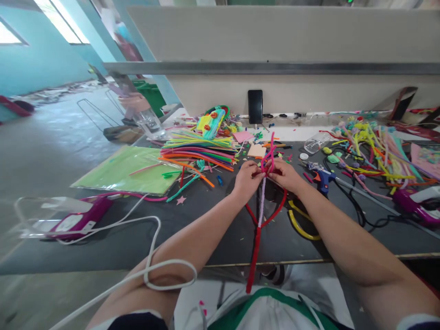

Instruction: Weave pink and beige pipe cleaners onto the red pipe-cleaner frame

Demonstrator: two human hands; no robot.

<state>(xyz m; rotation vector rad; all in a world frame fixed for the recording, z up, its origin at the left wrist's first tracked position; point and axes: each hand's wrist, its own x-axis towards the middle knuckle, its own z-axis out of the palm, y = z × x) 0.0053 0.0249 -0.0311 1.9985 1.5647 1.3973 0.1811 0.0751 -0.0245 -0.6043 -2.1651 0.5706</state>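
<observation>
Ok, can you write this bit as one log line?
left hand: holding pink fuzzy loops | right hand: holding same loops | lilac fuzzy stem: between loops and red fuzzy stalk | blue glue gun: on grey tabletop

A black phone (255,107) stands upright before a pale board (213,91); a metal bar (275,68) runs above the phone; left of the phone are a clear container (151,123), a green bin (154,95) and, farther out, a bright window (65,20)
</observation>
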